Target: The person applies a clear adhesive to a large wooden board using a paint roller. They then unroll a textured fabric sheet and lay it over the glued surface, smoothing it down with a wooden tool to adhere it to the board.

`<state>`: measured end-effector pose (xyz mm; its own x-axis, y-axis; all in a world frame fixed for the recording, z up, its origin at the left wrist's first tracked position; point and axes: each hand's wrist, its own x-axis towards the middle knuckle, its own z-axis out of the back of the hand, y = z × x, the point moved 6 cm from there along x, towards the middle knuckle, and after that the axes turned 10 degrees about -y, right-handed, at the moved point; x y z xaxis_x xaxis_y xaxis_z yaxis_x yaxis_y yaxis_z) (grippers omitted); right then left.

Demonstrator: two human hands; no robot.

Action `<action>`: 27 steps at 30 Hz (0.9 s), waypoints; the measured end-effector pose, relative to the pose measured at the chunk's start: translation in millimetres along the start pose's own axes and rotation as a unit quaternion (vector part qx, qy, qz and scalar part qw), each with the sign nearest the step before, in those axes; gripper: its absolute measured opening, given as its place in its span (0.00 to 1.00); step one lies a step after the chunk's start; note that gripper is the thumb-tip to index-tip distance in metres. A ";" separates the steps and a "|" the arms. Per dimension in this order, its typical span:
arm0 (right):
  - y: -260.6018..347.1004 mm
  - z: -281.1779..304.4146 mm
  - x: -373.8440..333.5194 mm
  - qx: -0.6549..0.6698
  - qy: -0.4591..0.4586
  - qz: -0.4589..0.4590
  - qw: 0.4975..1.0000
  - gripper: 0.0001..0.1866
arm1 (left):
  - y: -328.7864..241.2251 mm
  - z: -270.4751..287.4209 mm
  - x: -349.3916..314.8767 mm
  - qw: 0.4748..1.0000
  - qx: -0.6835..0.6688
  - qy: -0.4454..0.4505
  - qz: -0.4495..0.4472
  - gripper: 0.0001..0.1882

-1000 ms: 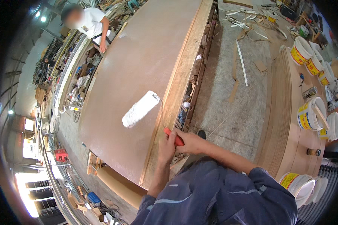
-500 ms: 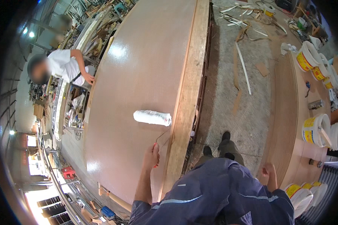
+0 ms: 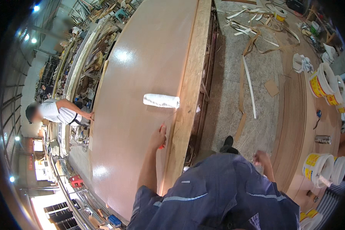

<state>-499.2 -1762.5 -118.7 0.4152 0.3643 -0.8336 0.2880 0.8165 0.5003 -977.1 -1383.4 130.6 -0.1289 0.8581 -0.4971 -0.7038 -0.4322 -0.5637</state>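
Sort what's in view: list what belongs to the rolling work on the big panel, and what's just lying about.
In use: left hand; paint roller; large brown panel.

Lying about: veneer strips on the floor; white rag; yellow-and-white buckets; small metal can. The right hand holds nothing visible.

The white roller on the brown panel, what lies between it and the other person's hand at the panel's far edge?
In the head view, only bare glossy brown panel lies between the white roller and the co-worker's hand.
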 end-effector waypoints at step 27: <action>306.5 62.5 169.4 -0.540 -0.064 0.581 0.606 0.16 | -435.4 51.4 576.0 0.971 0.154 -0.100 -0.152 0.36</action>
<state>-286.7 -1478.4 -91.9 -0.1208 0.9926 -0.0067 -0.9664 -0.1161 0.2292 -780.8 -686.7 123.6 0.0057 0.9832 -0.1823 -0.9022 -0.0735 -0.4249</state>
